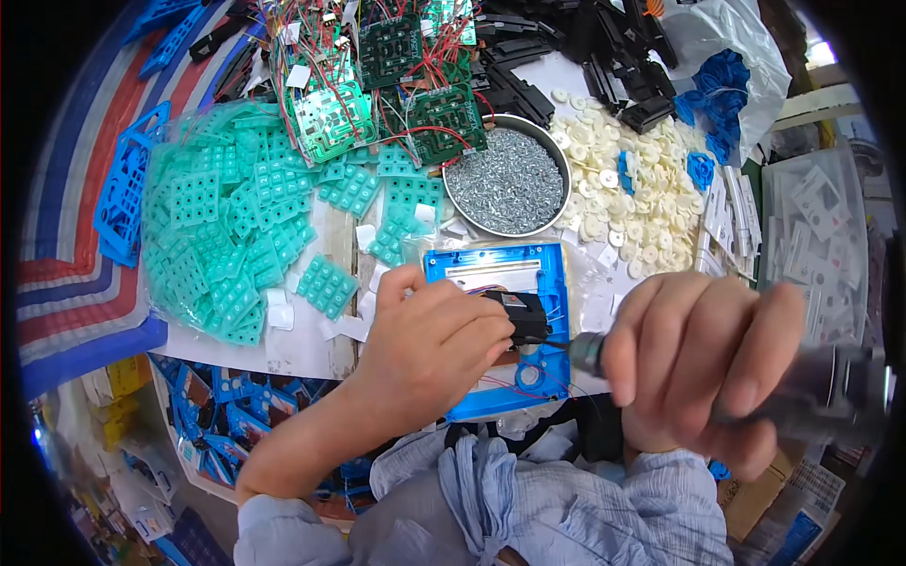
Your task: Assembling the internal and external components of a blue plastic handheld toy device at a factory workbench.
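Note:
A blue plastic casing lies open in front of me, with thin wires inside and along its lower part. My left hand is closed over a black plastic part in the casing; its fingertips are partly hidden behind the hand. My right hand wraps round a dark electric screwdriver, held nearly level and blurred at its back end. The driver's narrow tip points left and reaches the lower edge of the black part. Whether a screw sits under the tip I cannot make out.
Beyond the casing stands a round metal bowl of small screws. Turquoise rubber keypads heap at left, wired green circuit boards behind. Cream discs, black plastic parts and a clear bag lie at right and back.

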### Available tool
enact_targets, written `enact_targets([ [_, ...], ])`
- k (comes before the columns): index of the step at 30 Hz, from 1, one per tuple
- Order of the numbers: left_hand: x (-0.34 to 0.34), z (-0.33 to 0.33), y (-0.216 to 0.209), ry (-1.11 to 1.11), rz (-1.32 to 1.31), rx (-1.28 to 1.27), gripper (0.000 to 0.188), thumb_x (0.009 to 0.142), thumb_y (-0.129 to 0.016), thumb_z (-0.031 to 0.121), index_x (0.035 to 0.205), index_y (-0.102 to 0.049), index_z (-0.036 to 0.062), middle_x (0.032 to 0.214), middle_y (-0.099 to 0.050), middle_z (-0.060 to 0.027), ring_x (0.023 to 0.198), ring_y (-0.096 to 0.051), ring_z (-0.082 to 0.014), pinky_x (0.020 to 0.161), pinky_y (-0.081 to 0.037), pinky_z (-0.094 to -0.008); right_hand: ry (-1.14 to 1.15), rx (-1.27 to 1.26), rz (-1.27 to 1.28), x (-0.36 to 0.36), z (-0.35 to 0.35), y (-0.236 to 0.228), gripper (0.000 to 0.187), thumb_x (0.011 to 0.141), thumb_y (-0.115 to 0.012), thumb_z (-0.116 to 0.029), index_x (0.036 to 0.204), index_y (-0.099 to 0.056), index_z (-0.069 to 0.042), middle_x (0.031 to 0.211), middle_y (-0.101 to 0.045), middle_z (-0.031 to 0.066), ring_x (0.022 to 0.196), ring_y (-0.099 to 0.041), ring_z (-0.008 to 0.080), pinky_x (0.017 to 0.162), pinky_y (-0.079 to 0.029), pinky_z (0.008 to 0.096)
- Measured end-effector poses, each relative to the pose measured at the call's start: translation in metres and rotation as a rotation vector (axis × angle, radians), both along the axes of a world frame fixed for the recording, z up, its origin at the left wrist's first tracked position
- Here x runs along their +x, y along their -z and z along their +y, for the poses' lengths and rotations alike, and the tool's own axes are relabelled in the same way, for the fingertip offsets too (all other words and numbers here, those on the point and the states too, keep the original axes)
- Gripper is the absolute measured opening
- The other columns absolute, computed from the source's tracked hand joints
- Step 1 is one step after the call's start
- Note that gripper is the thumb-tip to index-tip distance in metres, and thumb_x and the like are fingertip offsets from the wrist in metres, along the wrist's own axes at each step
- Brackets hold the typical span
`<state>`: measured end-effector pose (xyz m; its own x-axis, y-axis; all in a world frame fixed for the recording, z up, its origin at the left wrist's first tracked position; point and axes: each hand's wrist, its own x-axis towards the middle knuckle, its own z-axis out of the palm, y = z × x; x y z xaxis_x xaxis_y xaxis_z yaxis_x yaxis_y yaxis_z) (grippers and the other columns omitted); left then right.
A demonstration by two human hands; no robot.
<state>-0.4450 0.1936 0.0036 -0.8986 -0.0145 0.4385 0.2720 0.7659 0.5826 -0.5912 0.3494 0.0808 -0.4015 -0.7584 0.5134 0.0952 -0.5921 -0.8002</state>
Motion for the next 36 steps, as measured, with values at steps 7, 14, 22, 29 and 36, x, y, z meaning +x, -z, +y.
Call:
enact_targets([
  [7, 0.007, 0.004, 0.006, -0.06, 0.051, 0.088, 0.022, 0.074, -0.079, 0.009, 0.094, -0.069, 0.0127, 0.095, -0.072, 0.001, 0.079, -0.062, -0.0173, 0.08, -0.032, -0.0385, -0.134, -0.006, 0.06, 0.004, -0.012, 0.002, 0.03, 0.089, -0.077, -0.029, 0.095, -0.053, -0.014, 0.057, -0.057, -0.0035, 0.045, -0.054, 0.0108, 0.055, -0.053, 0.0286],
  [14, 0.008, 0.003, 0.011, -0.067, 0.07, 0.049, 0.032, 0.07, -0.084, 0.021, 0.096, -0.066, 0.0134, 0.097, -0.07, 0.0012, 0.085, -0.062, -0.019, 0.084, -0.033, -0.0417, -0.119, 0.026, 0.053, 0.008, -0.011, 0.005, 0.03, 0.089, -0.077, -0.03, 0.096, -0.052, -0.015, 0.056, -0.056, -0.0037, 0.044, -0.052, 0.0105, 0.054, -0.052, 0.0285],
  [22, 0.024, -0.018, 0.034, -0.077, 0.008, -0.12, 0.049, 0.068, -0.085, 0.03, 0.107, -0.058, 0.0158, 0.114, -0.066, -0.0008, 0.106, -0.06, -0.024, 0.098, -0.03, -0.0507, 0.122, 0.09, -0.021, 0.001, 0.0, 0.014, 0.031, 0.089, -0.074, -0.036, 0.098, -0.052, -0.016, 0.056, -0.052, -0.0048, 0.044, -0.047, 0.0087, 0.051, -0.05, 0.0284],
  [29, 0.011, -0.024, 0.041, 0.011, -0.036, -0.167, 0.047, 0.07, -0.083, 0.026, 0.112, -0.063, 0.0166, 0.109, -0.067, 0.0013, 0.099, -0.062, -0.0214, 0.105, -0.027, -0.0545, 0.046, 0.131, -0.02, -0.004, -0.001, 0.015, 0.033, 0.09, -0.074, -0.034, 0.101, -0.05, -0.014, 0.063, -0.056, -0.0023, 0.049, -0.052, 0.0111, 0.059, -0.052, 0.0318],
  [36, 0.007, -0.024, 0.038, 0.01, -0.044, -0.121, 0.046, 0.068, -0.083, 0.024, 0.108, -0.064, 0.0141, 0.103, -0.066, 0.0018, 0.094, -0.062, -0.0185, 0.107, -0.027, -0.0545, 0.083, 0.209, -0.166, 0.011, -0.015, 0.025, 0.04, 0.087, -0.079, -0.037, 0.098, -0.05, -0.012, 0.06, -0.056, -0.0002, 0.05, -0.055, 0.0145, 0.059, -0.05, 0.0339],
])
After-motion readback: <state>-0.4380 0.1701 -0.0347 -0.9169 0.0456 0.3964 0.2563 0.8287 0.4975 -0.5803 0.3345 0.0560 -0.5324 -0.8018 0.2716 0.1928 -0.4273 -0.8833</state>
